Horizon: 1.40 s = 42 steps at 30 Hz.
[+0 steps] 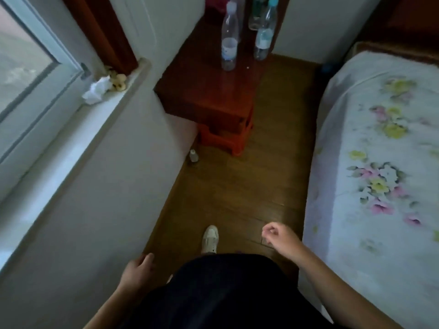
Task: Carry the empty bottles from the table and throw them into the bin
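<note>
Two clear plastic bottles stand upright on a dark red wooden table (204,91) ahead: one with a white cap (229,39) and one with a blue cap (264,32). A third clear bottle (255,14) stands behind them, partly cut off at the top edge. My left hand (137,269) hangs low by my hip, fingers loosely curled, holding nothing. My right hand (276,236) hangs in front of me over the floor, fingers loosely curled and empty. Both hands are far from the bottles. No bin is in view.
A bed with a floral sheet (380,162) runs along the right. A wall and window sill with crumpled tissue (97,90) are on the left. An orange stool (228,136) sits under the table, a small bottle (193,156) on the wooden floor beside it.
</note>
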### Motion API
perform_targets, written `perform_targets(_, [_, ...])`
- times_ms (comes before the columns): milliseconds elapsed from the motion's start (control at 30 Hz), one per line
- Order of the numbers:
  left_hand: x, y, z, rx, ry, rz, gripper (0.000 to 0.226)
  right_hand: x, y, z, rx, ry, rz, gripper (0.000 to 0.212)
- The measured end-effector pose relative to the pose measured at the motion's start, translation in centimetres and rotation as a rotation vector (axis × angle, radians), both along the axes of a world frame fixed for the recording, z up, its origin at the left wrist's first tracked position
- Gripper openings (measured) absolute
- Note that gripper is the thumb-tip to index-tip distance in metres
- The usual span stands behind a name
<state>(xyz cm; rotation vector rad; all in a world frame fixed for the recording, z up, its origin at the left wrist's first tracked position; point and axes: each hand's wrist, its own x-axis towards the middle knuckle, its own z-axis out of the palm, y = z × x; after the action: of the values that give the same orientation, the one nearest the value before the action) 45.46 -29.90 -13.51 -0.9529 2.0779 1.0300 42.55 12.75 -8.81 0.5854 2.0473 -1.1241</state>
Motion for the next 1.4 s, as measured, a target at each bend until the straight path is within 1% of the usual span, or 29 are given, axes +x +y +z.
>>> perform_targets(100, [-8.7, 2.6, -0.6, 0.049, -0.016, -0.126, 0.03, 0.7, 3.2, -1.2, 0.065, -0.045, -0.184, 0.008])
perform_targets(167, [-14.0, 5.6, 0.5, 0.048, -0.021, -0.297, 0.029, 2.1, 5.1, -2.0, 0.083, -0.079, -0.304, 0.009])
perform_targets(267, [-21.1, 10.8, 2.1, 0.046, 0.001, -0.581, 0.03, 3.8, 7.4, -2.6, 0.109, -0.082, -0.429, 0.02])
perform_targets(333, [-25.3, 14.1, 2.4, 0.026, 0.017, -0.728, 0.029, 4.3, 8.6, -2.1, 0.124, -0.1, -0.498, 0.027])
perform_targets(467, [-31.4, 20.7, 2.2, 0.011, 0.003, -0.89, 0.034, 3.8, 11.9, -2.3, 0.107, -0.142, -0.671, 0.022])
perform_targets(567, [-34.7, 25.4, 2.4, 0.012, 0.013, -0.92, 0.036, 1.3, 15.7, -4.5, 0.08, -0.12, -0.701, 0.017])
perform_targets(633, [-36.6, 27.6, 2.4, -0.004, 0.014, -0.895, 0.035, -1.4, 18.5, -5.6, 0.058, -0.119, -0.669, 0.019])
perform_targets(700, [-38.2, 29.1, 2.5, -0.025, 0.005, -0.841, 0.034, -5.3, 21.1, -4.8, 0.053, -0.121, -0.626, 0.027])
perform_targets(767, [-39.0, 30.4, 2.6, -0.042, 0.021, -0.795, 0.031, -9.9, 23.4, -3.5, 0.044, -0.058, -0.561, 0.03])
perform_targets(833, [-39.7, 32.3, 2.9, -0.038, 0.038, -0.751, 0.028, -14.9, 26.3, -2.2, 0.031, 0.023, -0.466, 0.022])
perform_targets(900, [-40.5, 34.5, 3.5, -0.029, 0.037, -0.735, 0.027, -19.6, 29.3, -0.9, 0.01, 0.079, -0.423, 0.013])
perform_targets(1000, [-41.6, 38.0, 4.5, 0.004, 0.029, -0.77, 0.024, -25.4, 32.7, 0.4, -0.004, 0.143, -0.439, 0.011])
perform_targets(1100, [-44.5, 42.4, 5.0, 0.057, 0.034, -0.757, 0.023, -29.8, 35.7, 1.1, 0.007, 0.184, -0.426, 0.014])
perform_targets(1233, [-50.1, 48.6, 4.8, 0.132, 0.002, -0.751, 0.025, -33.2, 39.9, 0.0, 0.082, 0.157, -0.41, 0.019])
perform_targets(1400, [-57.8, 55.2, 4.2, 0.139, 0.064, -0.787, 0.023, -34.7, 45.1, -0.7, 0.135, 0.048, -0.496, 0.02])
